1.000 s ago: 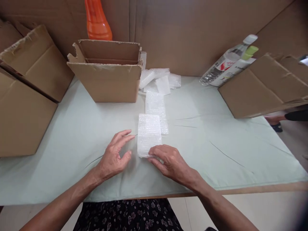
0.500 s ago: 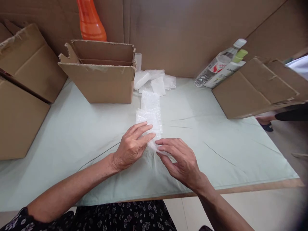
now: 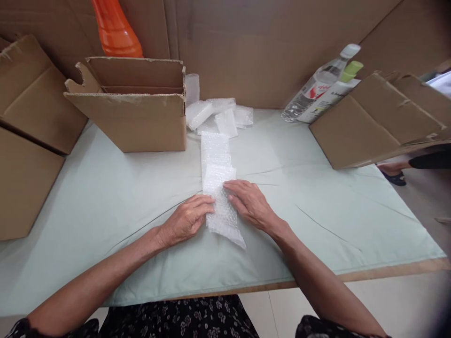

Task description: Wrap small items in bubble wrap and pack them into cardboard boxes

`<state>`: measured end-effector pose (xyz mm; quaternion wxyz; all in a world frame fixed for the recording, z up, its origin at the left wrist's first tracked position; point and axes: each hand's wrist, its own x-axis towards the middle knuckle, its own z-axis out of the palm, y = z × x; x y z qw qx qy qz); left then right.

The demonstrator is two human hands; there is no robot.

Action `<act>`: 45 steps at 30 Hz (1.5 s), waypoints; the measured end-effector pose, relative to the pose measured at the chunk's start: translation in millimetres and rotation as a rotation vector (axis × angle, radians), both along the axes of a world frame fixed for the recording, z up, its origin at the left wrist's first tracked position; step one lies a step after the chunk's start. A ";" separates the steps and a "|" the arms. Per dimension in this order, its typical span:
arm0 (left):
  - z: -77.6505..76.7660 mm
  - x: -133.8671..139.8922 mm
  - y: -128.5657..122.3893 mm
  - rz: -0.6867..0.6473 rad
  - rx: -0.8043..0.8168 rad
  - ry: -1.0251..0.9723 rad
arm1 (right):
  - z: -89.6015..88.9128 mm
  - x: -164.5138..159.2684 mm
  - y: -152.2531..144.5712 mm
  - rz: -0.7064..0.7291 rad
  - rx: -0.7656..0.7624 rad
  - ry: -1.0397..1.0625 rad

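Note:
A bubble wrap piece (image 3: pixel 221 218) lies lengthwise before me, its near end flared to the lower right. It overlaps another bubble wrap strip (image 3: pixel 215 145) farther back. My left hand (image 3: pixel 190 216) rests at the near piece's left edge, fingers stretched out and touching it; the thumb is partly hidden. On the opposite edge, my right hand (image 3: pixel 252 204) lies with extended fingers over the wrap, thumb apart from them. Neither hand is closed around the wrap.
Several bubble wrap pieces (image 3: pixel 227 123) are heaped at the back beside an open cardboard box (image 3: pixel 141 122). More boxes stand left (image 3: pixel 28 183) and right (image 3: pixel 373 126). A clear bottle (image 3: pixel 313 91) leans near the right box; an orange bottle (image 3: pixel 118 35) is behind. Someone's foot (image 3: pixel 394 176) shows right.
My hands have moved apart to the two sides of the bubble wrap. The right hand moved up and left and flattened; the near end of the wrap, earlier under the fingers, now lies uncovered.

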<state>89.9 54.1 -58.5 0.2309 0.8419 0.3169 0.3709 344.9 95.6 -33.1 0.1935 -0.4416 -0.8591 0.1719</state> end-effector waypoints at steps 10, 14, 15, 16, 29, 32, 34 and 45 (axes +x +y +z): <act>21.0 16.6 -13.9 0.122 -0.142 -0.005 | 3.9 0.5 19.8 0.154 0.008 -0.082; 38.0 25.9 11.4 0.328 -0.464 0.031 | 4.4 5.0 41.3 0.159 -0.206 0.161; 40.6 27.7 21.3 0.385 -0.519 0.040 | 6.4 9.1 43.4 0.079 -0.226 0.247; 42.2 29.2 31.7 0.429 -0.551 0.045 | 9.7 13.8 42.8 -0.029 -0.213 0.324; 26.0 34.4 82.3 0.652 -0.587 0.138 | 10.5 -7.6 -9.9 0.157 0.259 -0.232; 25.7 34.7 87.7 0.664 -0.565 0.156 | 3.0 -9.7 5.3 0.152 0.273 -0.297; 24.7 32.0 86.7 0.699 -0.531 0.143 | 0.1 -9.3 13.0 0.166 0.289 -0.321; 14.3 11.0 29.9 0.275 0.080 0.269 | 0.0 -18.3 52.2 0.142 0.227 -0.295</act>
